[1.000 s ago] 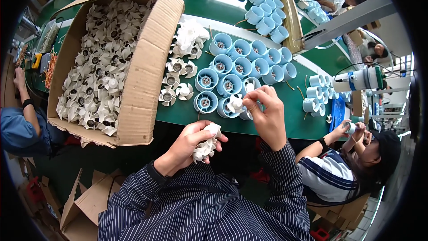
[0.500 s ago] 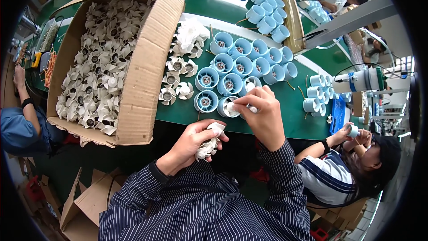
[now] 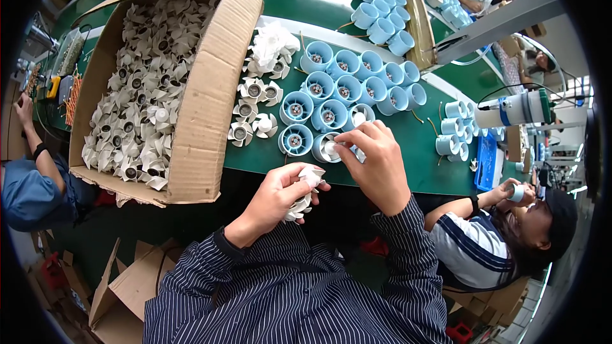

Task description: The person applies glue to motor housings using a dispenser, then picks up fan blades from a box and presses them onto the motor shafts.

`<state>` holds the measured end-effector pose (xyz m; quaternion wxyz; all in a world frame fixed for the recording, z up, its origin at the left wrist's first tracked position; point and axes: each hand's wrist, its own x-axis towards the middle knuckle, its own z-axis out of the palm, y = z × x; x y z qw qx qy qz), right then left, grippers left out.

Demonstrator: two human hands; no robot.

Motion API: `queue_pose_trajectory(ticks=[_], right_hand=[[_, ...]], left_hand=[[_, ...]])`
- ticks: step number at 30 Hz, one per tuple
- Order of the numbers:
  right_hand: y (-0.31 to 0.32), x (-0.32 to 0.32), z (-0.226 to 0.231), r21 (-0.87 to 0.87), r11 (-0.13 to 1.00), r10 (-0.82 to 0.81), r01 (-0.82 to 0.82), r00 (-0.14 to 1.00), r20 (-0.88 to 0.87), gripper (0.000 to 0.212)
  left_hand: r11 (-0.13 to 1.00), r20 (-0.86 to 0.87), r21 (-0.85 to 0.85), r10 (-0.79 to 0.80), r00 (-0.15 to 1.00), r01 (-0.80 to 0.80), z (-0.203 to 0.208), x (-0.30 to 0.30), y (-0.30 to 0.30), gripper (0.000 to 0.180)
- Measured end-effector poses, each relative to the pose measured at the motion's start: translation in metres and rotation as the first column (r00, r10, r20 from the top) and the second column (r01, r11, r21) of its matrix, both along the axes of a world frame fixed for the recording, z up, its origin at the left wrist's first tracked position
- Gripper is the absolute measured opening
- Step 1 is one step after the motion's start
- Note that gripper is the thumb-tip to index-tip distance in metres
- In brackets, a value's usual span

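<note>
My left hand (image 3: 275, 200) is closed around a small stack of white fan impellers (image 3: 305, 199), held just off the table's front edge. My right hand (image 3: 377, 160) reaches over the front row of light blue round housings. Its thumb and index finger pinch at a white impeller (image 3: 329, 149) that sits inside the nearest housing (image 3: 319, 157); the fingertips partly cover it. Behind that, another housing also has a white impeller (image 3: 359, 118) in it. Beside them, an open blue housing (image 3: 296, 140) shows its spoked inside and metal centre.
A large cardboard box (image 3: 213, 89) full of impellers stands at left. Loose impellers (image 3: 241, 132) and a crumpled white bag (image 3: 270, 48) lie beside it. More blue housings (image 3: 380, 28) stand farther back. A co-worker (image 3: 478, 242) sits at right, another person (image 3: 38, 181) at left.
My right fingers have moved slightly down and left, closer into the nearest housing. My left hand has shifted a little, still holding the impellers.
</note>
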<state>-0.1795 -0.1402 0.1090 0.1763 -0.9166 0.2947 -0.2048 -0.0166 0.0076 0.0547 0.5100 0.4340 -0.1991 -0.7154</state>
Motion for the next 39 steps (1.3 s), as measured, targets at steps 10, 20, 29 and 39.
queue_pose_trajectory(ticks=[10,20,29,39], right_hand=[[0.023,-0.006,0.024,0.398,0.911,0.087,-0.106,0.994,0.064,0.016],[0.039,-0.003,0.013,0.232,0.968,0.093,-0.093,0.996,0.01,0.011],[-0.023,0.007,0.014,0.368,0.922,-0.172,0.117,0.977,0.123,0.009],[-0.047,0.026,-0.009,0.035,0.997,-0.066,0.065,0.997,0.029,0.012]], left_hand=[[0.997,0.036,-0.077,0.029,0.999,-0.026,-0.001,-0.001,0.002,0.034],[0.993,0.049,-0.04,0.11,0.993,-0.108,0.009,-0.002,0.005,0.038],[0.987,-0.084,-0.031,0.152,0.985,-0.155,0.012,0.009,0.008,0.034],[0.979,-0.283,0.099,0.2,0.938,-0.178,-0.002,0.015,0.018,0.03]])
